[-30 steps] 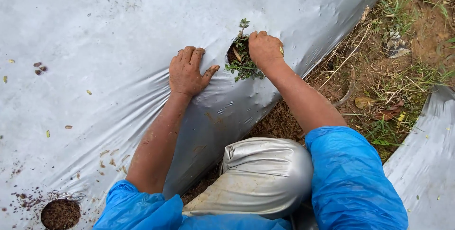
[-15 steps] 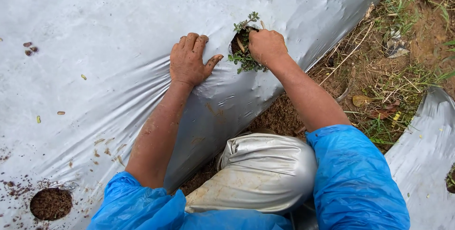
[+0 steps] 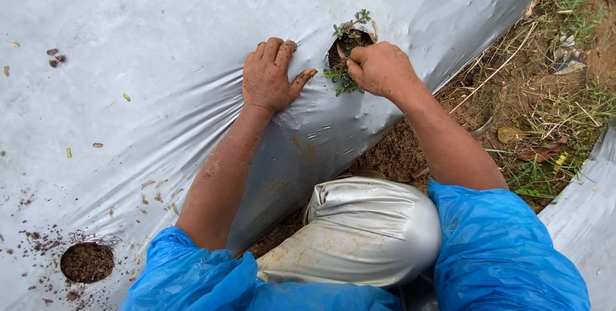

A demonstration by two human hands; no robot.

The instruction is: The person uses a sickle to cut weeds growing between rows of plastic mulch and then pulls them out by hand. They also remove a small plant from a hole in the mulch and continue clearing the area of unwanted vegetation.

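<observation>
A small green seedling [image 3: 346, 35] stands in a round hole [image 3: 341, 49] cut in the silver plastic mulch sheet [image 3: 147, 48]. My right hand [image 3: 380, 67], soil-stained, is curled at the hole's right rim with its fingers closed on the seedling's lower stems. My left hand [image 3: 271, 75] lies flat on the sheet just left of the hole, fingers together and thumb stretched toward the hole. Both forearms come out of blue plastic sleeves [image 3: 500, 247].
A second hole filled with brown soil [image 3: 87, 262] lies at the lower left with soil crumbs around it. My knee in silver fabric [image 3: 359, 231] is below the hands. Bare soil, dry leaves and grass [image 3: 545, 99] run along the sheet's right edge.
The view has shifted a little, so hands and hole sit further right. My right hand has drawn back from over the hole and curled tighter at the seedling's base. The left hand stays flat.
</observation>
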